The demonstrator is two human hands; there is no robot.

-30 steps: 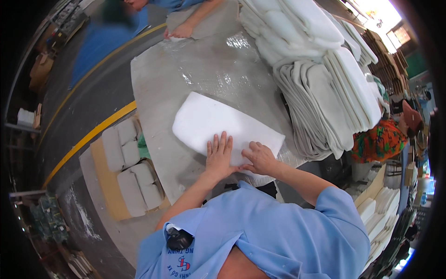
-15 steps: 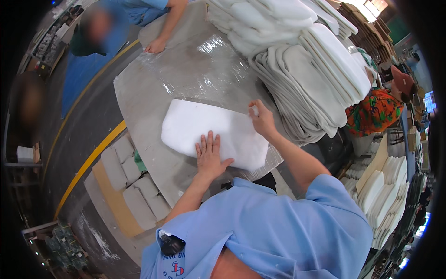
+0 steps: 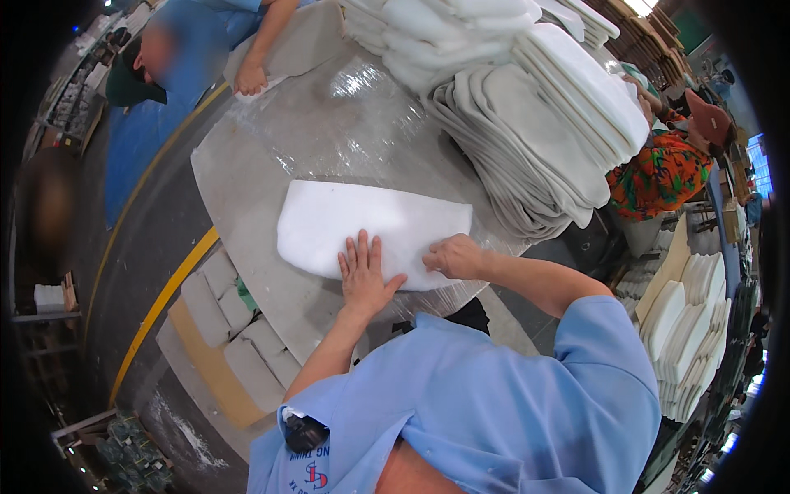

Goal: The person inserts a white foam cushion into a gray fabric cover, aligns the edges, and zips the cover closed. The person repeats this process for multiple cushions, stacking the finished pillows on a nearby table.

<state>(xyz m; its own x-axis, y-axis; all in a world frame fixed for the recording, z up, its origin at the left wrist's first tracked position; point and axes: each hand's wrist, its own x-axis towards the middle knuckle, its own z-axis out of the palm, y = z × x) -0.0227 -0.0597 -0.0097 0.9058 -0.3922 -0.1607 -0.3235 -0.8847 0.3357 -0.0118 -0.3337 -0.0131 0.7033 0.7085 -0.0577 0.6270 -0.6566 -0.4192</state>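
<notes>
A white, padded panel (image 3: 317, 218), perhaps foam or wadding, lies flat on the plastic-wrapped table in front of me. My left hand (image 3: 365, 276) rests on its near middle, palm down with the fingers spread. Over the panel's right part, my right hand (image 3: 455, 257) is closed, its curled fingertips at the white surface. Whatever those fingers hold, if anything, is hidden.
Stacked grey padded pieces (image 3: 514, 152) and white pieces (image 3: 580, 90) crowd the table's right side. Across the table, a co-worker's hand (image 3: 250, 78) touches a grey piece (image 3: 309, 39). Grey bundles (image 3: 259, 362) lie below at left. Another person in an orange patterned top (image 3: 658, 181) is beyond the stacks.
My right hand has moved from the panel's far right corner toward me, onto its right part. My left hand stays flat on the panel. The co-worker's hand has shifted left.
</notes>
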